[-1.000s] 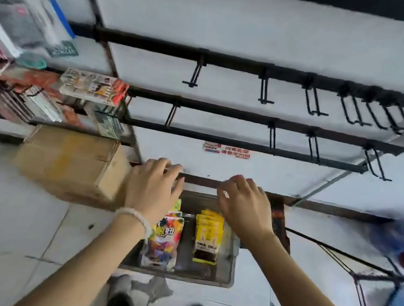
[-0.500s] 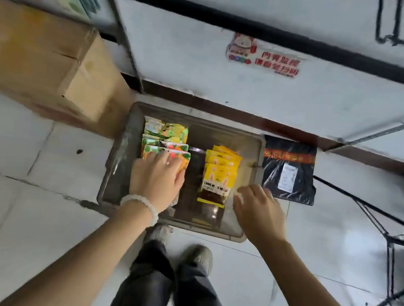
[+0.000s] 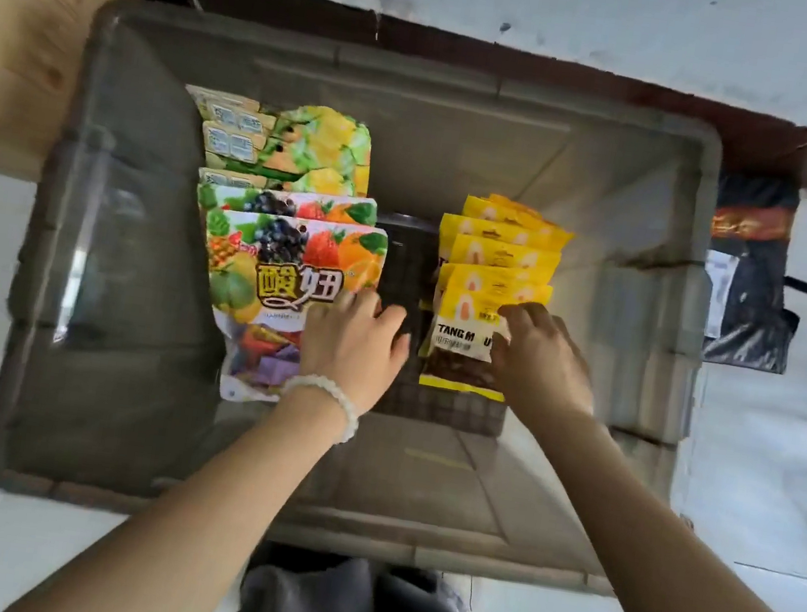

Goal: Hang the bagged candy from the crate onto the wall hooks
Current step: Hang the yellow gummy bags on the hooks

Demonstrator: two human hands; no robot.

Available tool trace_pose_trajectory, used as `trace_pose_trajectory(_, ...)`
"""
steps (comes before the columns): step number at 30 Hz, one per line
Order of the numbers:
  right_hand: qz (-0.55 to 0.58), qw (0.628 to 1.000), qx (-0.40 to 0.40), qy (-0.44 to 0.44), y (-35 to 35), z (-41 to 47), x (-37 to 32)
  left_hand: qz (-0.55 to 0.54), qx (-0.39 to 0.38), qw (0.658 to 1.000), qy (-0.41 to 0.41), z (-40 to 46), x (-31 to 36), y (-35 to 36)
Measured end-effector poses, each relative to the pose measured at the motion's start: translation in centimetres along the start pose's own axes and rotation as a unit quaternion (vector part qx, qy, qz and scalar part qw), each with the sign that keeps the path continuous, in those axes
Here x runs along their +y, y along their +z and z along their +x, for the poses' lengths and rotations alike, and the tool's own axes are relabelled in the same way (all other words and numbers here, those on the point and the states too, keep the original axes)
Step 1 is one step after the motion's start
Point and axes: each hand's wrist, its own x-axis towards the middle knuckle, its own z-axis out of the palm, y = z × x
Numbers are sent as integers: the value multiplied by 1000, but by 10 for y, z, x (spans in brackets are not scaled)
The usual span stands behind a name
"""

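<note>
Evidently light, crinkly and slippery, the yellow plastic candy bag (image 3: pixel 470 336) beneath the right hand (image 3: pixel 541 364) fingers, not yet clenched, wants pinching at its top edge; left hand (image 3: pixel 352 345) rests flat, released.

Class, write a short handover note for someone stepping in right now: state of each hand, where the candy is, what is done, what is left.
Left hand: resting on the front fruit candy bag, no grip visible.
Right hand: fingers on the front yellow candy bag, not lifted.
Both stacks stand in the grey crate.
Done: nothing visible.
Left: lift bags, hang them on wall hooks, out of view.
</note>
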Motion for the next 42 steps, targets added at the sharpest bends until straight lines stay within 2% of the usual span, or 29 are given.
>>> trace_pose_trajectory(6,23,999,-2,46,39,63,18,-33,-7,997,63,58,20,55)
trace_pose_trajectory(14,46,996,22,74,51,83,26,-22,-63,997,46,95,27,81)
trace_pose_trajectory(19,114,991,5,75,53,78,29,-57,-56,996,43,90,27,82)
trace_pose_trajectory(22,181,980,-18,78,44,62,26,-100,-36,990,90,72,22,74)
trace_pose_trajectory(24,180,979,-41,81,33,43,23,-126,-26,983,130,54,23,61)
trace_pose_trajectory(27,213,969,-81,89,9,9,12,-127,-9,979,156,22,28,33)
trace_pose_trajectory(32,243,968,-42,47,-71,-44,-11,-131,31,978,161,-16,38,-53)
trace_pose_trajectory(42,282,959,2,-11,-328,-117,-78,-156,105,964,191,-57,53,-323)
